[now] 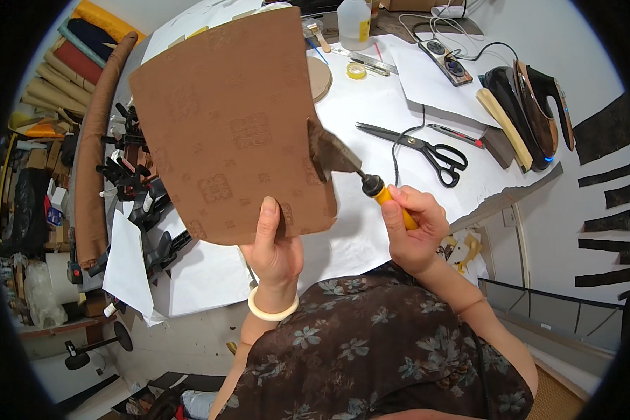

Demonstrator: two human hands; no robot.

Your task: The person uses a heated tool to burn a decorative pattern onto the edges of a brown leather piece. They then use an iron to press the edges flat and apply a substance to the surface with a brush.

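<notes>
My left hand [274,245] grips the lower edge of a brown panel [217,140], thumb on its face. The panel is stiff, roughly rectangular, with raised square motifs, and is held up over the table. In my right hand [418,231] is a spatula-like tool with a yellow handle [392,207], a black collar and a flat, brown-stained metal blade [334,152]. The blade lies against the panel's right edge, where the strip looks folded or notched. The fingers of my left hand behind the panel are hidden.
The white-covered table [364,245] bears black-handled scissors [427,150], a red-tipped cutter [455,135], yellow tape [356,70], a clear bottle [354,24] and a power strip [444,63]. Black clamps [154,210] and a long brown fabric roll [94,154] are at left. A dark cord crosses the scissors.
</notes>
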